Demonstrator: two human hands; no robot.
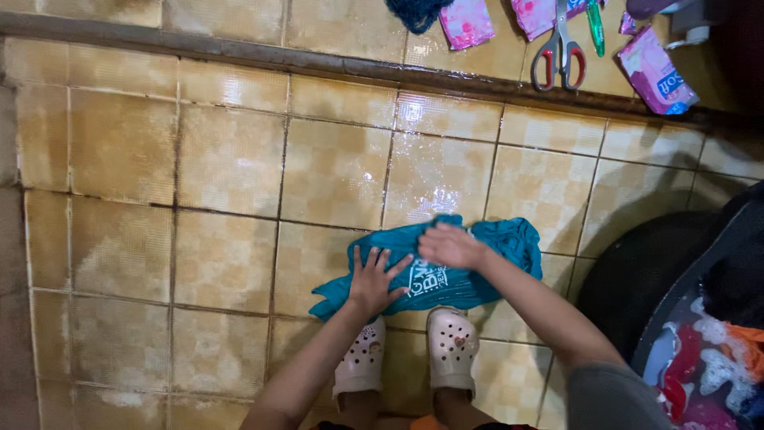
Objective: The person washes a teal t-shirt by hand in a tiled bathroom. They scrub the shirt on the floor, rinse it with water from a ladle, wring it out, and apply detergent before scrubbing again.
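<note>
Head view, looking straight down: a teal garment with white print (434, 267) lies crumpled and wet on the yellow tiled floor (231, 159), just beyond the person's feet and a little right of the middle of the scene. The left hand (372, 280) lies flat on the near left part of the cloth, its grip apart with fingers splayed and pointing away, pressing down rather than closed on anything. The right hand (450, 244) rests on the top middle of the cloth, fingers bent loosely over a fold; whether that grip pinches the fabric or only presses on it cannot be told. Both forearms reach in from the near edge, the right one from a grey sleeve (609, 398). Just near of the garment stand two pale pink perforated clogs (407, 354), their toes touching or almost under the cloth's near edge. The tiles around the cloth shine with water. To the right, a dark round basin (637, 279) sits beside a heap of coloured laundry (708, 358). Far off, past a raised dark ledge (318, 64), lie red-handled scissors (559, 49), pink sachets (656, 72), a green toothbrush (596, 25) and a dark blue mesh scrubber (417, 11).
</note>
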